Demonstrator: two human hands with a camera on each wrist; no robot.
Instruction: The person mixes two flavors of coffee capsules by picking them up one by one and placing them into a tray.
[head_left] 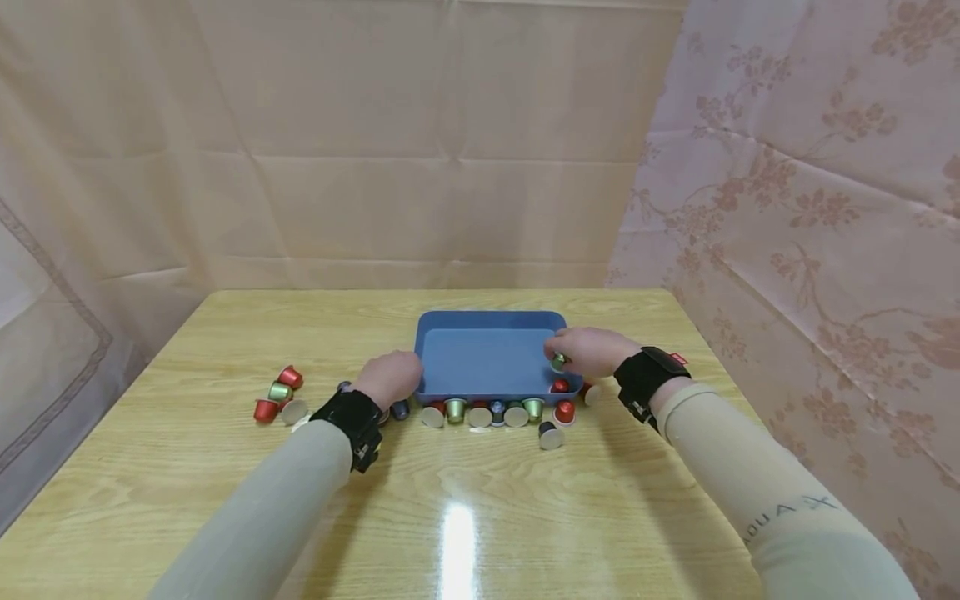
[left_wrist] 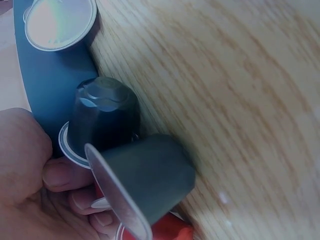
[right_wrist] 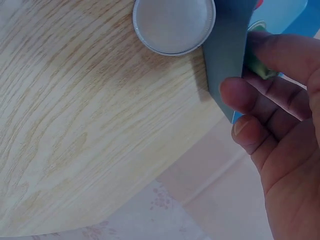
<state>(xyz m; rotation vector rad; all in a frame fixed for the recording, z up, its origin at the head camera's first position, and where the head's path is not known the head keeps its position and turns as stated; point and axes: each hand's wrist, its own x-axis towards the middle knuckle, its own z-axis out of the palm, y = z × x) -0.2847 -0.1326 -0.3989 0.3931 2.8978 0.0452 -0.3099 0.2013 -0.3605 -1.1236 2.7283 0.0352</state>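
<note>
My right hand (head_left: 592, 352) reaches over the right side of a blue tray (head_left: 480, 313). Its fingers pinch a green coffee capsule (right_wrist: 257, 65) just inside the tray wall. A red capsule (head_left: 560, 386) lies in the tray's front right corner. My left hand (head_left: 388, 377) is at the tray's left side, its fingers curled beside several capsules. In the left wrist view, a dark capsule (left_wrist: 105, 115) and a grey-green capsule (left_wrist: 150, 175) are close to the fingertips, with a red capsule (left_wrist: 167, 229) below. Whether the left fingers grip one is hidden.
Along the tray's front edge stands a row of capsules, including a green one (head_left: 455, 410) and a red one (head_left: 565, 412). A black capsule (head_left: 550, 436) lies in front of them. At the left are more capsules, among them a red one (head_left: 291, 377), on the wooden table (head_left: 480, 500).
</note>
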